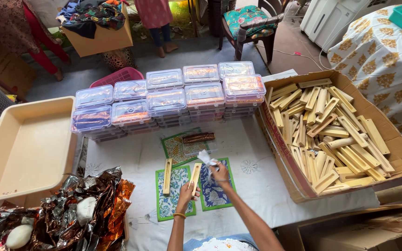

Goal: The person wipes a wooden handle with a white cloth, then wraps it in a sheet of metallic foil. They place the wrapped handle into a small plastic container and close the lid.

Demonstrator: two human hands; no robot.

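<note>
The left hand (185, 192) is pinching a wooden stick (195, 176) upright over the near patterned cards (177, 193), while the right hand (220, 173) is clutching a small white wrapper (207, 158), which is looking liable to slip free.

Stacked clear plastic lidded boxes (168, 100) stand in two rows at the bench's far side — orange and dark contents show through. One open clear plastic box (200, 142) lies before them. A large brown cardboard carton (275, 139) of pale wooden pieces sits right — crumpled silver-and-orange foil wrappers (77, 211) lie near left.
</note>
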